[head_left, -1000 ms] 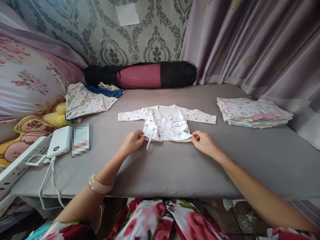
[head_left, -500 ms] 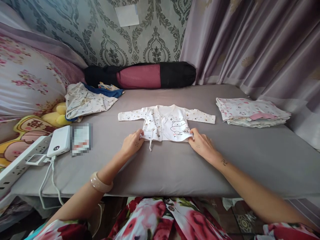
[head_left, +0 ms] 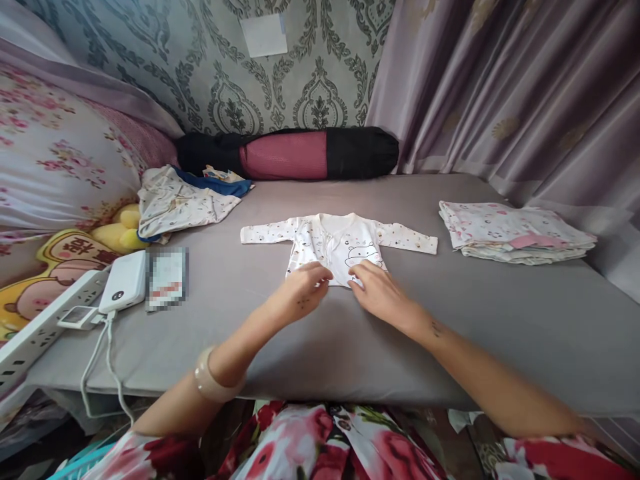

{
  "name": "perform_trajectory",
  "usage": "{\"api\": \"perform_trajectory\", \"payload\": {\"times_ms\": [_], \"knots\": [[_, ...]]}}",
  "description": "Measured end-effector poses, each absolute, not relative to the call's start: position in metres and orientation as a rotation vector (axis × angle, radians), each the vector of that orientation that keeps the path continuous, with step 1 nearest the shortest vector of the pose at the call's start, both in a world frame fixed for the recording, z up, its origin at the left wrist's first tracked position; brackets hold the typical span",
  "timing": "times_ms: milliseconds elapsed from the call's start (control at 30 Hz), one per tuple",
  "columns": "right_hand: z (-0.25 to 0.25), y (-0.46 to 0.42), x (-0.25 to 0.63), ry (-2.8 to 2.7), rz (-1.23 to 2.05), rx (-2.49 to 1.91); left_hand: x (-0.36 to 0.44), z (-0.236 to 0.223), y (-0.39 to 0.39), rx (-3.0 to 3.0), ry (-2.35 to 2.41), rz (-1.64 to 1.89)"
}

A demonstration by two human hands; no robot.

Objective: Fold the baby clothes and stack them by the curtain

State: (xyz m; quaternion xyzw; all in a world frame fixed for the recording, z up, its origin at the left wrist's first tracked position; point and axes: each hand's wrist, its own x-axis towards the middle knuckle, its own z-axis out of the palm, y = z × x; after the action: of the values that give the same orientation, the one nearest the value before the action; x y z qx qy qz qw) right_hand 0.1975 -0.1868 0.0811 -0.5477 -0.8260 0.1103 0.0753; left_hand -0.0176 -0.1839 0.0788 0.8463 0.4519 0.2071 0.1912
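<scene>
A small white baby shirt (head_left: pixel 336 243) lies face up on the bed, its printed sleeves spread to both sides and a cartoon animal on its front. Over the lower left front is my left hand (head_left: pixel 306 288), fingers curled in near the middle of the hem; whatever they pinch is hidden. My right hand (head_left: pixel 383 293) rests at the hem on the other side, thumb and forefinger apart, touching or just above the cloth. A short gap separates the two hands. The hands cover parts of the hem, and the tie string there is out of sight.
Folded baby clothes (head_left: pixel 520 233) are stacked at the right. Other clothes (head_left: pixel 187 203) lie at the left near a yellow plush toy (head_left: pixel 120 227). A power bank (head_left: pixel 124 281) and power strip (head_left: pixel 47 320) sit front left. A black and pink roll bag (head_left: pixel 285 155) lies along the wall.
Both hands have left the shirt's lower corners and come inward to the middle of the hem. The shirt stays spread flat. The view has shifted slightly.
</scene>
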Motion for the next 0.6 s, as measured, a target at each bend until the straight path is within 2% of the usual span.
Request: {"api": "perform_trajectory", "payload": {"times_ms": [200, 333, 600], "knots": [[0.058, -0.164, 0.162, -2.533, 0.322, -1.632, 0.014, 0.049, -0.167, 2.413, 1.61, 0.342], [0.054, -0.151, 0.165, -2.519, 0.33, -1.687, 0.005, 0.04, -0.164, 2.368, 1.757, 0.371], [0.062, -0.116, 0.186, -2.13, 0.89, -1.642, 0.006, 0.045, -0.162, 2.374, 1.818, 0.23]]}}
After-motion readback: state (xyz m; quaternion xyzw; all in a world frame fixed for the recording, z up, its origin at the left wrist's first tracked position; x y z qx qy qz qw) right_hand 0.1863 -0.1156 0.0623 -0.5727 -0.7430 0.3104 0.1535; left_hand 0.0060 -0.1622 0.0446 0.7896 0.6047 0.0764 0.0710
